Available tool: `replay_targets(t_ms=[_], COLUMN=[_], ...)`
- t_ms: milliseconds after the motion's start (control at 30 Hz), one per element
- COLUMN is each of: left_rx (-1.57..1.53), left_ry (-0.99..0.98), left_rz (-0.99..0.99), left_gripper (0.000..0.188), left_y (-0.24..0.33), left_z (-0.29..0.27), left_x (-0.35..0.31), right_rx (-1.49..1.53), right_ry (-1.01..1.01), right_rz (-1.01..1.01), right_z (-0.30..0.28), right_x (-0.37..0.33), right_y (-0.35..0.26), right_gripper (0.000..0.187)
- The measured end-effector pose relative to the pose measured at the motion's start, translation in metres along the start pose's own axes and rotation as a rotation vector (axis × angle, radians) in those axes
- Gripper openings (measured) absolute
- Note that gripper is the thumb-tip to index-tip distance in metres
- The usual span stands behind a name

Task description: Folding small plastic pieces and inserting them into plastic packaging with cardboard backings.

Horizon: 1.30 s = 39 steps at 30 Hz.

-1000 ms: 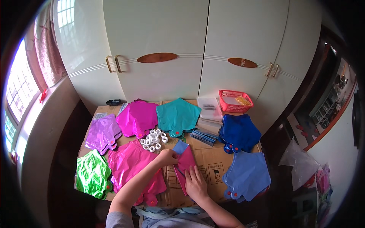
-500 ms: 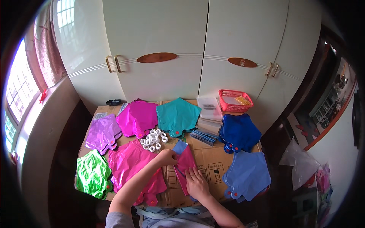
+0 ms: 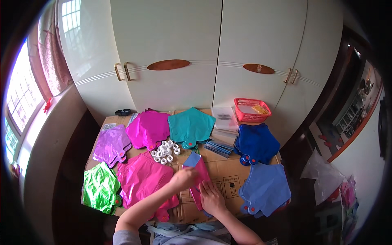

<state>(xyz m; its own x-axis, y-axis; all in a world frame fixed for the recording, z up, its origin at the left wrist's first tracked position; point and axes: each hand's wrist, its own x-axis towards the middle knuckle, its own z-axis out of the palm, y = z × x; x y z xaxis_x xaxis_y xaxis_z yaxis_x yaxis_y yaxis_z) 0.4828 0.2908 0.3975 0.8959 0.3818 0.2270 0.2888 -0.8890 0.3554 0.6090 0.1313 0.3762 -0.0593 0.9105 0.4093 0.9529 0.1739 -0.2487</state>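
Observation:
A narrow folded strip of pink foil (image 3: 201, 166) lies before me, with a flat blue piece (image 3: 192, 159) showing at its far end. My left hand (image 3: 186, 179) is over the strip's left side, its fingers smeared by motion, so their grip does not show. Stretched out flat, my right hand (image 3: 212, 200) presses on the near right part of the strip. To the left lies a large pink foil sheet (image 3: 143, 175), partly behind my left forearm. White rings of tape (image 3: 164, 152) sit in a heap beyond my left hand.
Flat foil stacks surround the work: green (image 3: 100, 188), lilac (image 3: 111, 143), magenta (image 3: 148, 128), teal (image 3: 191, 125), dark blue (image 3: 258, 141), light blue (image 3: 266, 188). Blue strips (image 3: 218, 148) and a red basket (image 3: 245, 117) are at the back right. Cardboard (image 3: 232, 171) covers the table.
My left hand has slid toward me and slightly right along the pink strip, uncovering its far left edge. My right hand stays nearly in place.

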Motion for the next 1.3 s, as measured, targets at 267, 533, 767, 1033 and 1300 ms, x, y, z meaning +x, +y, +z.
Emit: replay_targets(t_ms=[267, 533, 767, 1033, 1300], left_rx=[0.026, 0.313, 0.186, 0.132, 0.091], left_ry=[0.036, -0.048, -0.135, -0.105, -0.202], left_rz=[0.135, 0.066, -0.313, -0.486, -0.445], left_gripper=[0.036, 0.044, 0.052, 0.062, 0.075], left_y=[0.031, 0.016, 0.024, 0.022, 0.022], left_z=[0.023, 0.035, 0.027, 0.024, 0.023], left_x=[0.007, 0.018, 0.038, 0.053, 0.048], right_rx=[0.025, 0.047, 0.043, 0.014, -0.012], right_ry=[-0.011, -0.039, -0.029, -0.036, -0.072], right_rz=[0.012, 0.013, 0.014, 0.004, 0.004], right_z=[0.002, 0.000, -0.007, -0.007, -0.006], right_x=[-0.001, 0.000, 0.003, 0.003, -0.011], right_y=[0.002, 0.001, 0.000, -0.001, -0.011], right_gripper=[0.033, 0.037, 0.041, 0.046, 0.048])
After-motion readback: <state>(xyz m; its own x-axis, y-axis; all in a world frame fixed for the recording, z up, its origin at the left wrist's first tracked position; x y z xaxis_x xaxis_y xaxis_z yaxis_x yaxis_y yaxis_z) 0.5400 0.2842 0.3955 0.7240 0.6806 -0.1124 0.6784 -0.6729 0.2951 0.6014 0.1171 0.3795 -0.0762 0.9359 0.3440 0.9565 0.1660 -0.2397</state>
